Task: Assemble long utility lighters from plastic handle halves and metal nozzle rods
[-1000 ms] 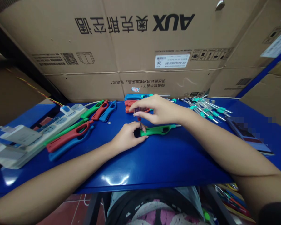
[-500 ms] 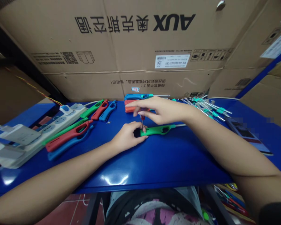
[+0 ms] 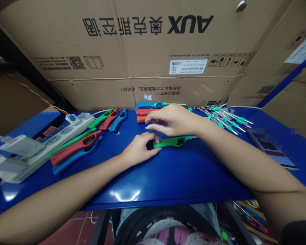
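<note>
A green long-necked gas lighter (image 3: 171,142) lies flat on the blue table, its metal rod pointing right. My left hand (image 3: 141,147) grips its handle end between thumb and fingers. Above that end, my right hand (image 3: 165,120) is closed around a small screwdriver (image 3: 154,135), which stands upright with its tip down at the lighter; its handle is mostly hidden by my fingers. Behind my right hand lie a blue lighter (image 3: 149,105) and red lighters (image 3: 142,118). Tiny screws (image 3: 119,133) rest on the table left of my hands.
On the left, a white power strip (image 3: 53,137) holds plugs, with green, red and blue lighter shells (image 3: 76,148) beside it. To the right lie a pile of metal rods with green parts (image 3: 228,119) and a flat device (image 3: 270,148). A cardboard box (image 3: 132,68) stands behind.
My right fingers have shifted slightly around the screwdriver's handle and now cover more of it. My left hand and the green lighter have stayed in place.
</note>
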A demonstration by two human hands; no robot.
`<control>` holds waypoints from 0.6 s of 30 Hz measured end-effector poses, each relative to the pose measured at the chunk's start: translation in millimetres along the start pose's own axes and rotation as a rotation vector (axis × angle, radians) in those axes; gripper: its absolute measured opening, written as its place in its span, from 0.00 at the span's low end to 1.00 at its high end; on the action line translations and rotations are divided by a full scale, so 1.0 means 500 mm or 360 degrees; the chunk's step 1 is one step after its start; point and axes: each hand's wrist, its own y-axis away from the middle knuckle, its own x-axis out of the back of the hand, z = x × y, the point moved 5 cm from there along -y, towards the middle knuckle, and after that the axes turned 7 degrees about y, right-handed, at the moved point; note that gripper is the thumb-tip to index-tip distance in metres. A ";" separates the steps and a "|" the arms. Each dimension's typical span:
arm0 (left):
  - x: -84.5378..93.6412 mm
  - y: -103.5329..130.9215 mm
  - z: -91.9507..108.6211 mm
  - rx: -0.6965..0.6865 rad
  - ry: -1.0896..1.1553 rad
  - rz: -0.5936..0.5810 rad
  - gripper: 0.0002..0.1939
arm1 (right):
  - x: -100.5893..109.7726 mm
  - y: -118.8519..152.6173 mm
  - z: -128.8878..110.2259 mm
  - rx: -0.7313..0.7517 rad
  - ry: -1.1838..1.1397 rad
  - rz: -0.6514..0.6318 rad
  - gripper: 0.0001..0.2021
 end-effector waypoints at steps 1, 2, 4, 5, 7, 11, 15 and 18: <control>-0.001 0.000 0.000 0.0003 0.0012 -0.0010 0.05 | 0.001 -0.001 0.002 -0.0033 0.0081 0.0025 0.17; -0.001 0.000 0.000 0.0009 0.0020 -0.0018 0.05 | 0.003 -0.002 0.004 -0.0071 0.0153 0.0049 0.20; -0.001 0.001 0.000 0.0021 0.0012 -0.0023 0.06 | 0.008 -0.003 0.006 -0.0119 0.0178 0.0047 0.22; 0.000 0.001 0.000 0.0022 -0.0003 -0.0020 0.06 | 0.010 -0.003 0.005 -0.0123 0.0118 0.0017 0.21; 0.000 0.001 0.002 0.0016 -0.0032 -0.0014 0.06 | 0.014 -0.002 0.002 -0.0085 -0.0077 -0.0062 0.18; 0.000 0.000 0.003 0.0014 -0.0033 -0.0021 0.06 | 0.010 -0.003 -0.004 0.0026 -0.0287 -0.0116 0.16; -0.001 0.000 0.003 0.0013 -0.0028 -0.0047 0.05 | 0.001 -0.009 0.002 -0.0191 0.0210 0.0014 0.28; -0.001 -0.001 0.005 -0.0006 -0.0055 -0.0043 0.05 | 0.000 -0.008 -0.003 -0.0289 0.0381 -0.0067 0.31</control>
